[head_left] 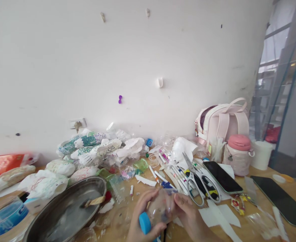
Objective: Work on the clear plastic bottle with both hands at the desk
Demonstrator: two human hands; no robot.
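Nearby: scissors (199,184) with pale looped handles lie just beyond the right hand, across a row of markers (169,172); a dark phone (222,176) sits beside them and a larger dark screen (280,199) lies further right.
Left side: a round metal pan (62,215) with a wooden-handled tool in it rests near the left hand.
Back: a heap of patterned paper-wrapped shapes (92,148) lies against the wall; a pink backpack (222,121), a pink flask (238,155) and a white cup (262,154) stand to the right.
Close in: white paper scraps (220,216) lie on the surface (253,188) right beside the right hand.
Materials: thin, see-through, crinkled plastic for the bottle; smooth opaque cap; bare wood surface, thickly littered.
Clear plastic bottle (161,208): on its side between both hands, low centre, blue cap (144,223) pointing lower left.
Left hand (141,215): fingers curled about the cap end, grip closed on the bottle.
Right hand (189,216): fingers wrapped on the body from the right, grip pressed against it.
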